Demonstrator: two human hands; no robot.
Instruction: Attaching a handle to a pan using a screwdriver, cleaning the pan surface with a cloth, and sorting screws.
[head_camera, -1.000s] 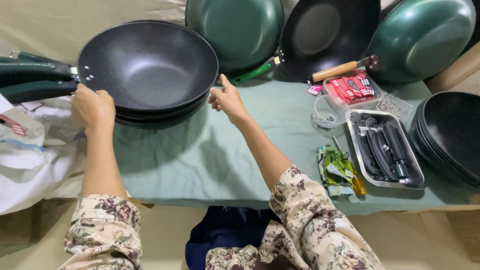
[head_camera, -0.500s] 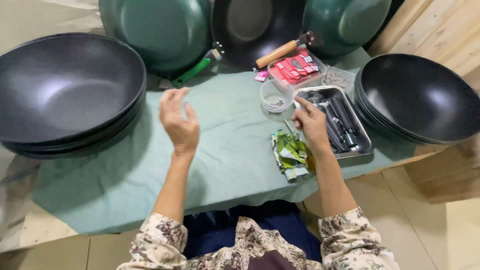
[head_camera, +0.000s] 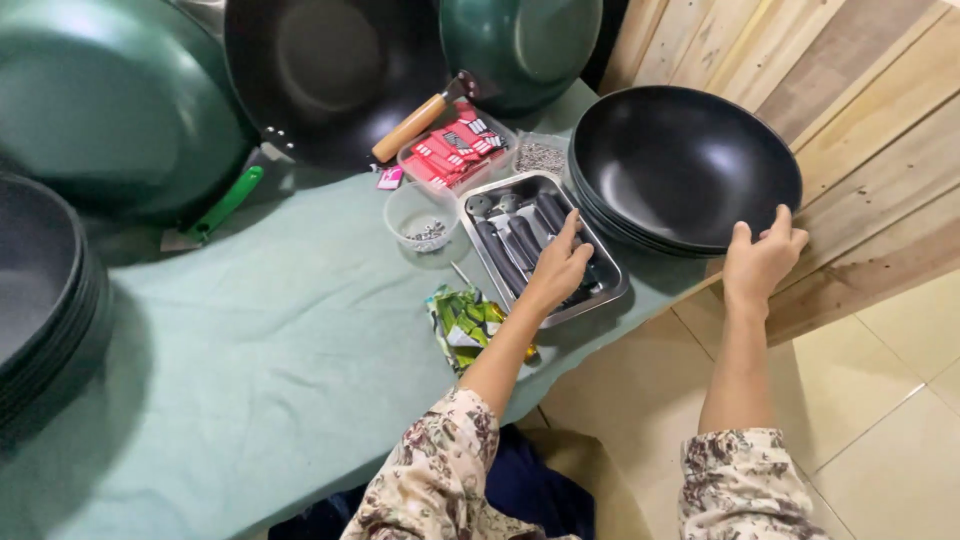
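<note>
Because the stack of black pans (head_camera: 685, 165) between the two hands is several nested metal bowls deep, it will likely be heavy and stiff, and its smooth dark coating may be slippery, so the thin rims at opposite sides look like the best places to grip, lifting one pan at a time. Each pan is round, wide and matte black inside, with no handle showing. The right hand (head_camera: 760, 262) curls its fingers over the near rim, thumb below. The left hand (head_camera: 556, 270) lies half open, fingertips on the pan stack's left edge or just on the steel tray (head_camera: 606, 292) under it; I cannot quite tell which. That shallow tray holds dark handle pieces (head_camera: 512, 240), rigid and light. Left of that hand sits a small clear cup (head_camera: 422, 212), and toward the wrist a crumpled green packet (head_camera: 466, 322) on the cloth-covered surface (head_camera: 250, 350).
</note>
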